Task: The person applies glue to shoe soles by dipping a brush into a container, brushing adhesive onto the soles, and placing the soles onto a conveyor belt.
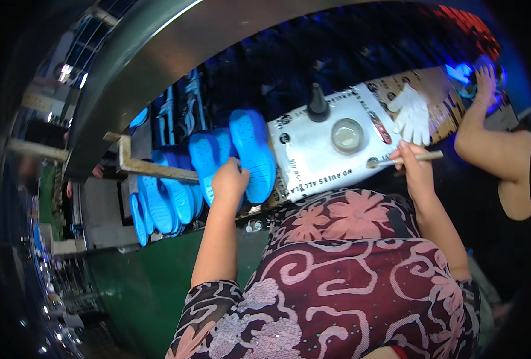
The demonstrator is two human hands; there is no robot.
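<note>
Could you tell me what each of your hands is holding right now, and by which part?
Right hand holds a brush by its handle; left hand grips a blue shoe sole at its lower end.

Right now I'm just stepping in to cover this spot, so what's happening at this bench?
A person's left hand grips one of a row of bright blue moulded shoe soles lined up on a metal rail. The right hand holds a thin wooden-handled brush over a white printed sheet, where a round glass dish and a black cone-tipped bottle stand. A white glove lies beyond.
</note>
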